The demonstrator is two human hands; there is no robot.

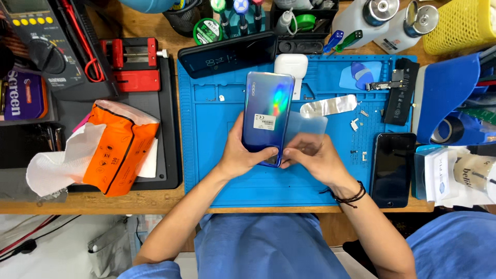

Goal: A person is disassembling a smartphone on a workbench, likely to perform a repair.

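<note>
My left hand (242,151) grips the lower left edge of a blue iridescent phone (267,116), held back side up over the blue work mat (217,170). A small white sticker sits on the phone's back. My right hand (314,160) pinches a clear plastic film (306,129) at the phone's lower right edge; the film sticks out to the right of the phone. My right wrist carries a black cord bracelet.
A dark phone (393,168) lies at the mat's right; another (227,56) and a white earbud case (291,65) lie at its top. A silver foil strip (328,106), small screws and a battery (400,93) sit right. An orange wipe pack (118,150) lies left.
</note>
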